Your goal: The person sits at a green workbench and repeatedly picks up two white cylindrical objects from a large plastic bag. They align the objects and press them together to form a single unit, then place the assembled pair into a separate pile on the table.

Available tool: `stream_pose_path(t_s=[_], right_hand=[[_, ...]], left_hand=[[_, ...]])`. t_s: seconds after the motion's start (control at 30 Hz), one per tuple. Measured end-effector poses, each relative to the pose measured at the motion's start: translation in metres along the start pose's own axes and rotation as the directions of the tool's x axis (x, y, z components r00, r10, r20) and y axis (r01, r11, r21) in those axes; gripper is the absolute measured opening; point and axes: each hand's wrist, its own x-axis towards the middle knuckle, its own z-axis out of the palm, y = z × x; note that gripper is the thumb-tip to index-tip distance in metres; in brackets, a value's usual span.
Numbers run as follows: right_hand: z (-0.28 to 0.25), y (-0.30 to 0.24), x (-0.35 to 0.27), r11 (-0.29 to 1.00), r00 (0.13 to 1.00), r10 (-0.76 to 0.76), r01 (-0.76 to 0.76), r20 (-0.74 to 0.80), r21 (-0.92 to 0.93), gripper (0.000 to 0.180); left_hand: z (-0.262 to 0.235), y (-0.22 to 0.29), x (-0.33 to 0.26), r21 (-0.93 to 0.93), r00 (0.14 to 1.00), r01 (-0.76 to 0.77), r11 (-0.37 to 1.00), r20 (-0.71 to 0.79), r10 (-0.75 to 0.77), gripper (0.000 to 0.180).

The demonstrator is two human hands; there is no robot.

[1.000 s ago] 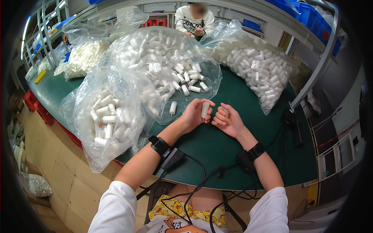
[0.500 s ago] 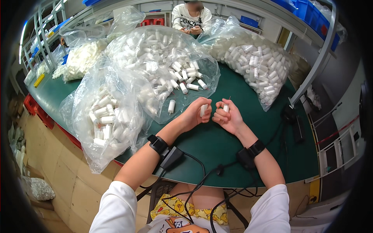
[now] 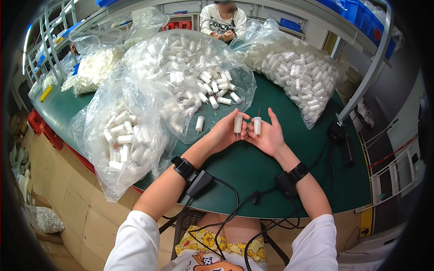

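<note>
Both of my hands meet over the green table, palms up, each with a small white cylinder. My left hand [image 3: 224,131] holds one white cylinder [image 3: 238,123] upright along its fingers, with thin leads poking out below. Across the fingers of my right hand [image 3: 270,137] lies the other white cylinder [image 3: 257,126], a thin reddish wire rising from its top; that thumb is stretched away. The fingertips of the two hands touch or nearly touch. Left of my left hand, a single loose cylinder [image 3: 199,123] stands on the table by the edge of a plastic bag.
Clear bags of white cylinders crowd the table [image 3: 217,176]: a near-left bag [image 3: 120,135], a large open middle bag [image 3: 181,58] and a right bag [image 3: 298,72]. Black cables [image 3: 237,198] run from my wrist straps. Across the table sits another person [image 3: 222,20].
My hands have turned and opened from curled fingers to upturned palms, coming closer together. Both cylinders now show fully.
</note>
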Motion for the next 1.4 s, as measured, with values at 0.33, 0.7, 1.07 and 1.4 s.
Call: stream_pose_path(t_s=[0.33, 0.7, 1.07, 1.4], right_hand=[[-0.008, -0.003, 0.0, 0.995, 0.982, 0.087, -0.095, 0.169, 0.042, 0.065], [0.0, -0.001, -0.002, 0.998, 0.996, 0.017, -0.012, 0.083, -0.058, 0.062], [0.042, 0.007, 0.002, 0.533, 0.871, -0.49, 0.261, -0.043, -0.805, 0.018], [0.253, 0.037, 0.031, 0.617, 0.915, 0.29, 0.045, 0.28, -0.786, 0.041]], left_hand=[[0.002, 0.007, -0.003, -0.017, 0.989, 0.113, 0.993, 0.099, -0.111, 0.051], [-0.003, 0.004, -0.001, -0.03, 0.991, 0.125, 0.992, 0.054, -0.123, 0.051], [-0.004, -0.002, 0.012, -0.161, 0.988, 0.026, 0.987, 0.152, -0.002, 0.054], [-0.05, -0.003, 0.014, 0.982, 0.504, -0.187, -0.028, 0.12, 0.855, 0.03]])
